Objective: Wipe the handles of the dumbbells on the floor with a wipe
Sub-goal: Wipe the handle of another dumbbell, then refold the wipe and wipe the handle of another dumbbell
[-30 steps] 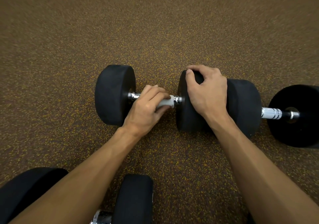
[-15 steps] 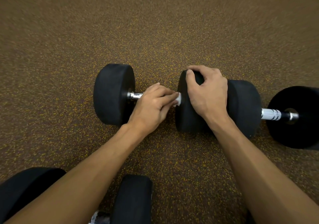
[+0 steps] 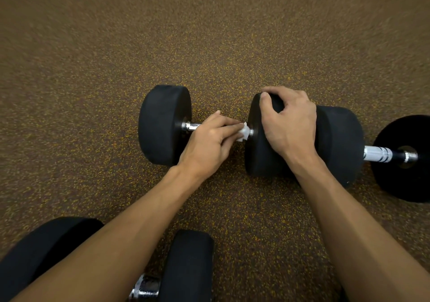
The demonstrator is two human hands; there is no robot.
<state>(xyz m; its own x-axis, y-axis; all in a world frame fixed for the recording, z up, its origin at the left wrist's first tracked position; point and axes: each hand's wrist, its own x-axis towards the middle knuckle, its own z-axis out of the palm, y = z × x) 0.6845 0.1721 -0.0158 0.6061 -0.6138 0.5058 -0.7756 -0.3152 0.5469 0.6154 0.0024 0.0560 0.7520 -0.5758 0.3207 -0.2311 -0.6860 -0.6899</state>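
Sliding rightward since a second ago, the left hand [image 3: 209, 138] has reached the far end of the handle [image 3: 192, 125], while the right hand [image 3: 288, 127] has not budged. Closest to us, at the bottom edge, lies the near dumbbell [image 3: 188, 266]: two black heads with a short stretch of chrome bar between them, much of it hidden under the left forearm [image 3: 116, 243]. Further out, both arms reach to the middle dumbbell [image 3: 162, 124], lying on its side across the view. The left hand is curled over its handle, grasping the white wipe [image 3: 243, 134] around the bar. A crumpled tuft of the wipe pokes out past the fingertips, right up against the inner face of the right-side head. A little bare chrome shows at the other end, next to the left head. The right hand is clamped over the top of that right-side head, thumb on the inner rim and fingers curled over the crown. Just beside it to the right lies the right dumbbell [image 3: 337, 143], chrome bar in plain sight and no hand on it, its outer head cut off by the frame edge. Beyond all three stretches the brown speckled floor [image 3: 209, 33], blurring towards the top.
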